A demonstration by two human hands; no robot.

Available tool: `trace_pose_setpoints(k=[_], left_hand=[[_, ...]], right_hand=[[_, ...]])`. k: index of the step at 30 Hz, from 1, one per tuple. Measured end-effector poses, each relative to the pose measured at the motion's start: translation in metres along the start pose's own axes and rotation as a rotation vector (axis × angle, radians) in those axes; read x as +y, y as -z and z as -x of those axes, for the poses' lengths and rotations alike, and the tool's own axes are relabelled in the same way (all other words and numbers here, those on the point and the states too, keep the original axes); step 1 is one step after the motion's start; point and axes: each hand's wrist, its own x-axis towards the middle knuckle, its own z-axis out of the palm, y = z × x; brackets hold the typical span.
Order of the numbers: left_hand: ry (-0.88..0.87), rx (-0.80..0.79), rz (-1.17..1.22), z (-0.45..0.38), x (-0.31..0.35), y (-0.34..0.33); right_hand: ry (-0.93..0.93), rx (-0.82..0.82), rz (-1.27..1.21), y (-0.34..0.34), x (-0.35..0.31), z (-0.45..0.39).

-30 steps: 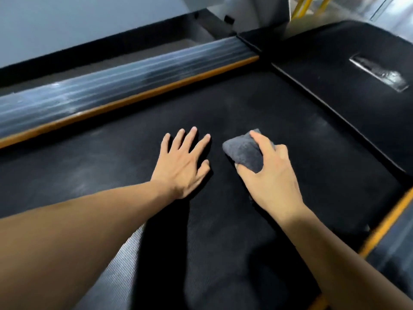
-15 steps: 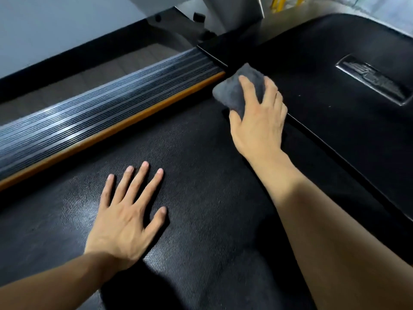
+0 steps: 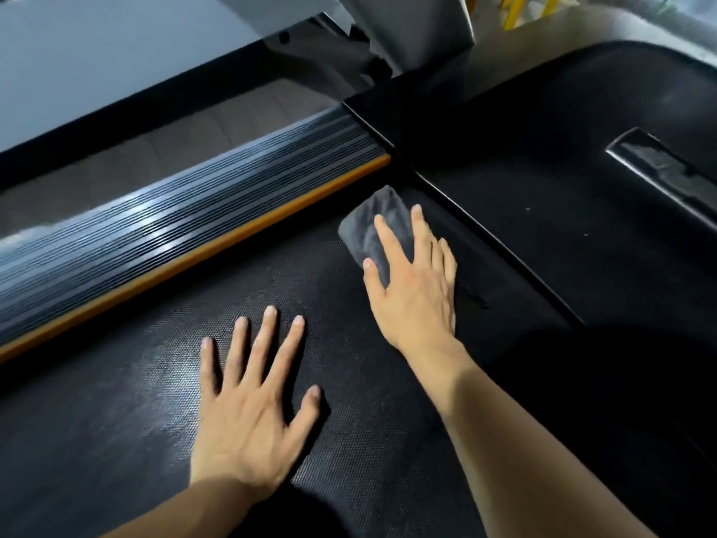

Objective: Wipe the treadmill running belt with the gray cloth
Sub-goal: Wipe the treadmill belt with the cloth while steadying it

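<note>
The black textured running belt point(image 3: 135, 413) fills the lower half of the view. My right hand point(image 3: 415, 293) presses the folded gray cloth point(image 3: 370, 225) flat onto the belt near its front end, just short of the motor cover's edge. Fingers lie over the cloth and hide its near half. Flat on the belt, closer to me, rests my left hand point(image 3: 252, 398) with fingers spread and nothing under it.
A ribbed side rail point(image 3: 163, 231) with an orange strip point(image 3: 217, 248) borders the belt's left edge. The black motor cover point(image 3: 562, 168) rises ahead on the right, with a glossy recessed badge point(image 3: 659, 165). A grey upright post point(image 3: 407, 29) stands at the top.
My right hand has drawn the cloth back from the belt's front corner toward me. The left hand stays planted on the belt.
</note>
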Motion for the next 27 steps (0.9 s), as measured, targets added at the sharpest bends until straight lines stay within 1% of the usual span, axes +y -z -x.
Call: trace_pose_setpoints(k=[3, 6, 7, 8, 9, 10, 12, 15, 18, 19, 20, 21, 23, 24, 25, 26, 27], left_hand=[[0.008, -0.013, -0.015, 0.001, -0.003, 0.003], [0.002, -0.07, -0.016, -0.001, -0.001, 0.004], [0.007, -0.079, -0.015, -0.001, -0.001, 0.005], [0.01, -0.078, -0.009, -0.001, 0.0, 0.007], [0.012, -0.08, -0.009, -0.002, 0.0, 0.007], [0.011, -0.086, -0.009, -0.002, 0.0, 0.008], [0.01, -0.092, 0.001, -0.002, 0.0, 0.007], [0.016, -0.091, 0.016, -0.003, 0.0, 0.008], [0.017, -0.083, 0.011, -0.003, 0.001, 0.007], [0.014, -0.081, 0.012, -0.003, 0.001, 0.006], [0.012, -0.078, 0.012, -0.003, 0.001, 0.005], [0.012, -0.076, 0.01, -0.003, 0.001, 0.005], [0.009, -0.061, 0.008, -0.003, 0.0, 0.004], [0.004, -0.05, 0.009, -0.003, 0.001, 0.003], [0.005, -0.041, 0.006, -0.002, 0.001, 0.003], [0.007, -0.034, 0.002, -0.002, 0.0, 0.004], [0.007, -0.03, 0.0, -0.002, 0.001, 0.004]], right_hand=[[0.144, 0.022, 0.109, 0.005, 0.005, -0.012], [0.277, -0.078, 0.11, 0.015, 0.015, -0.038], [0.321, -0.081, 0.14, 0.018, 0.019, -0.047], [0.322, -0.053, 0.173, 0.02, 0.026, -0.056], [0.271, -0.004, 0.193, 0.021, 0.033, -0.065], [0.181, 0.033, 0.193, 0.019, 0.036, -0.073], [0.048, 0.043, 0.174, 0.006, 0.028, -0.077], [-0.023, 0.03, 0.139, -0.012, 0.013, -0.074], [-0.119, 0.025, 0.078, -0.007, 0.005, -0.079], [-0.123, 0.019, 0.057, -0.005, -0.005, -0.074], [-0.081, 0.015, 0.032, -0.006, -0.021, -0.063], [0.003, 0.005, 0.01, -0.011, -0.041, -0.046], [0.218, -0.018, -0.044, -0.019, -0.078, -0.006], [0.306, -0.047, -0.069, -0.02, -0.08, 0.001], [0.391, -0.083, -0.084, -0.019, -0.071, -0.005], [0.449, -0.081, -0.056, -0.014, -0.054, -0.015], [0.437, -0.06, 0.006, -0.009, -0.033, -0.027]])
